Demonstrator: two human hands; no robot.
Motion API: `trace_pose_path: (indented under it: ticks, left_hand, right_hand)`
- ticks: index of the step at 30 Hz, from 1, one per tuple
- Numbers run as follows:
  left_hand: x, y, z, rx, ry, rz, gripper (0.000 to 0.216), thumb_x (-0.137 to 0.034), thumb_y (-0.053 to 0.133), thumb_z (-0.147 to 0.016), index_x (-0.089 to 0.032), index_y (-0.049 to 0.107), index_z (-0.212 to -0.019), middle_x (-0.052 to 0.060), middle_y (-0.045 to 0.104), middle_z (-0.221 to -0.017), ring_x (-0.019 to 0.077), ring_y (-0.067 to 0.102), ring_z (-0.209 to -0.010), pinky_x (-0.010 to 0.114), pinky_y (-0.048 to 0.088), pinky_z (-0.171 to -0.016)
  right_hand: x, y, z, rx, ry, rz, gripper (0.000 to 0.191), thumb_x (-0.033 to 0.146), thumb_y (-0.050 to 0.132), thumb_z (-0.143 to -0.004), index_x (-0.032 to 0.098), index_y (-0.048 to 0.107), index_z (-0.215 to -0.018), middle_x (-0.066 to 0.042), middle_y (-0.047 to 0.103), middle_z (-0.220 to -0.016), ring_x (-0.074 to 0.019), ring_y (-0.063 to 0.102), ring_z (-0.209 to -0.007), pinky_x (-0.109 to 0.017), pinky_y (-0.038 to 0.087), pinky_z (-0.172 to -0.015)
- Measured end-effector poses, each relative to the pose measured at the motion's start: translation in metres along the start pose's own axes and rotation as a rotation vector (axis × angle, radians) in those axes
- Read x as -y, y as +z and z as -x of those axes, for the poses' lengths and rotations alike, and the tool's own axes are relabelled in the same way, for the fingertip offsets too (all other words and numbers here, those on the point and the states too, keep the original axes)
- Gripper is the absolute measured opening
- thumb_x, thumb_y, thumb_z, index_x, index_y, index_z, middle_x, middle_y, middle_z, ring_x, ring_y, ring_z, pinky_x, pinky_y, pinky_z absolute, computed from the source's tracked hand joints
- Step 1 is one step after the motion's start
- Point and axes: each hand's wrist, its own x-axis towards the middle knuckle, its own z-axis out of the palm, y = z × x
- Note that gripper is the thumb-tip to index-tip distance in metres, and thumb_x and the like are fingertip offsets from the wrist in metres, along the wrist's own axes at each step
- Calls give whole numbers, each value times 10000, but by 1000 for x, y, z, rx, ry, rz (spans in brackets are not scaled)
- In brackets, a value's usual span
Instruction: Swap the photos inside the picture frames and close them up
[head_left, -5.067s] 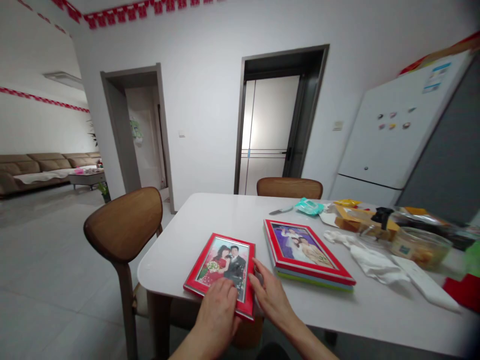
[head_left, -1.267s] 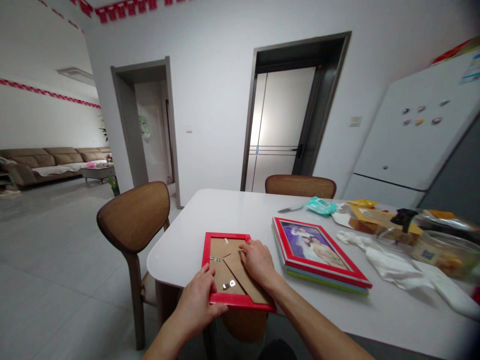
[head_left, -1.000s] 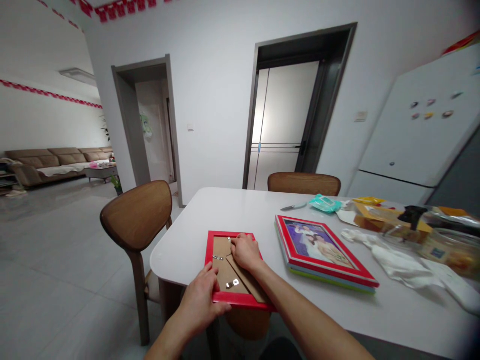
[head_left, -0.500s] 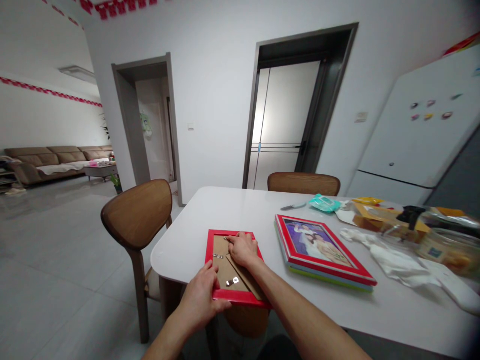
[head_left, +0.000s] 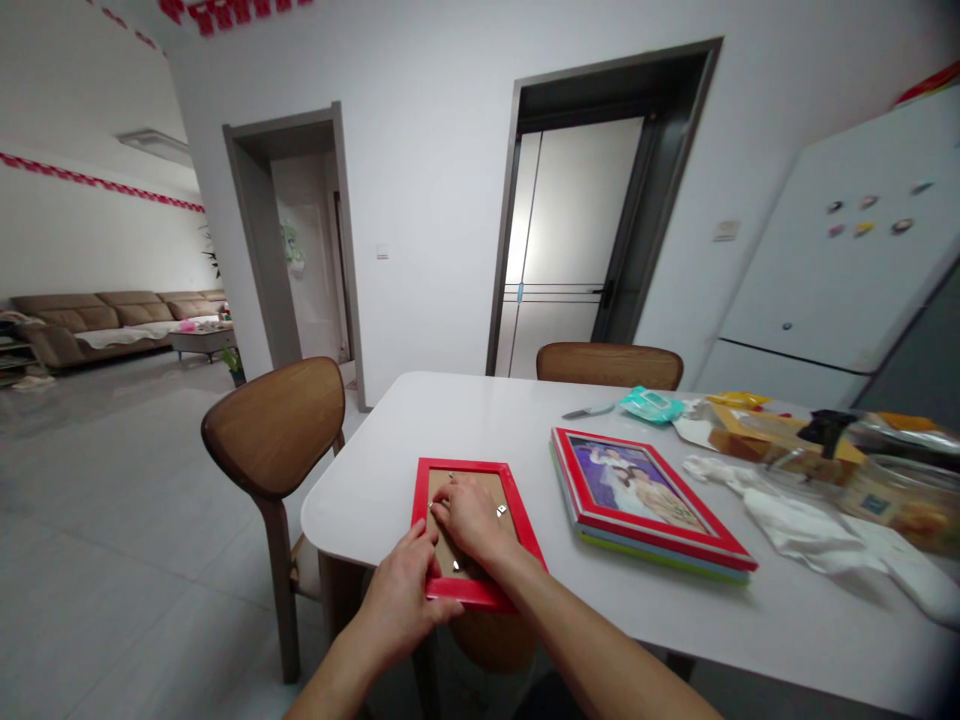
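Note:
A red picture frame (head_left: pixel 523 512) lies face down at the near edge of the table, its brown backing board (head_left: pixel 489 488) upward. My left hand (head_left: pixel 401 592) is closed around the frame's lower left corner, thumb along the near side. Over the backing reaches my right hand (head_left: pixel 471 520), its fingertips pinched at a small metal clip on the left inner edge, mostly hidden by them. Another metal clip (head_left: pixel 502 511) shows at the right, and one more (head_left: pixel 457 567) near the bottom. The right hand and forearm cover part of the board.
To the right is a stack of frames, a red one with a photo (head_left: pixel 637 485) on top. Behind it lie a knife (head_left: pixel 587 412) and a teal wipes pack (head_left: pixel 651 405). Tissues (head_left: pixel 799 530) and a clear jar (head_left: pixel 900 500) are further right. A wooden chair (head_left: pixel 277 425) stands left.
My right hand has moved from the top of the backing board down and left to the left-edge clip. The right-hand clip now shows. My left hand keeps its hold on the frame.

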Motion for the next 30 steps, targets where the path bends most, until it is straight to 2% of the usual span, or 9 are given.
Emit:
trace_pose_path:
  ticks: [3, 6, 12, 16, 18, 23, 26, 28, 30]
  left_hand:
    - [0, 1, 0, -3, -5, -1, 269, -198, 699, -511, -188, 476, -660, 83, 508, -1134, 233, 323, -1178, 317, 340, -877]
    - [1, 1, 0, -1, -17, 6, 279, -201, 703, -503, -189, 478, -667, 88, 507, -1145, 234, 312, -1187, 322, 341, -881]
    - [6, 3, 1, 0, -14, 24, 279, -226, 707, -505, -192, 494, -683, 108, 450, -1219, 246, 283, -1204, 358, 325, -903]
    - [6, 4, 1, -13, -15, 27, 292, -229, 709, -501, -199, 502, -704, 92, 468, -1203, 238, 292, -1199, 355, 326, -904]
    - [5, 5, 1, -23, -12, 20, 307, -206, 708, -492, -201, 509, -726, 84, 472, -1196, 235, 304, -1193, 353, 318, -915]
    - [2, 5, 0, -34, -33, 10, 491, -213, 710, -477, -173, 522, -929, 119, 393, -1261, 234, 322, -1180, 353, 271, -967]
    - [-1, 5, 0, -25, -71, 56, 654, -240, 698, -494, -146, 454, -1093, 130, 317, -1310, 238, 292, -1197, 354, 243, -991]
    - [-4, 5, -3, -42, -88, 122, 661, -270, 652, -562, -144, 396, -1159, 124, 321, -1308, 227, 302, -1192, 348, 245, -991]
    - [-9, 5, -9, -92, -109, 200, 574, -285, 573, -651, -151, 376, -1173, 112, 386, -1266, 208, 358, -1156, 335, 280, -969]
  right_hand:
    - [0, 1, -3, 0, 42, -1, 223, 303, 460, -748, 179, 645, -772, -76, 623, -827, -167, 530, -765, -258, 343, -658]
    - [-1, -5, 0, 0, 42, -16, 235, 322, 448, -757, 191, 640, -795, -60, 622, -852, -155, 531, -793, -241, 349, -680]
    - [-24, -31, 31, -82, 54, -24, 260, 316, 452, -746, 208, 605, -926, -54, 575, -975, -169, 465, -925, -245, 316, -787]
    - [-39, -45, 59, 22, 37, -11, 266, 375, 467, -718, 219, 619, -871, -53, 585, -893, -181, 462, -878, -259, 320, -755]
    - [-39, -45, 69, 30, 13, -7, 299, 403, 491, -689, 229, 609, -902, -51, 584, -900, -193, 455, -881, -269, 322, -746]
    - [-36, -38, 72, -26, 72, -32, 376, 323, 544, -618, 220, 579, -978, -53, 580, -949, -210, 459, -900, -288, 332, -751]
    - [-38, -39, 68, -35, 104, -124, 398, 255, 536, -593, 183, 571, -983, -56, 585, -943, -192, 485, -893, -267, 344, -782]
    - [-38, -46, 66, -40, 122, -175, 398, 243, 519, -599, 170, 564, -987, -62, 579, -947, -180, 503, -877, -252, 357, -788]
    - [-34, -56, 65, -51, 130, -204, 376, 242, 507, -608, 167, 569, -972, -68, 573, -948, -172, 514, -862, -242, 370, -786]
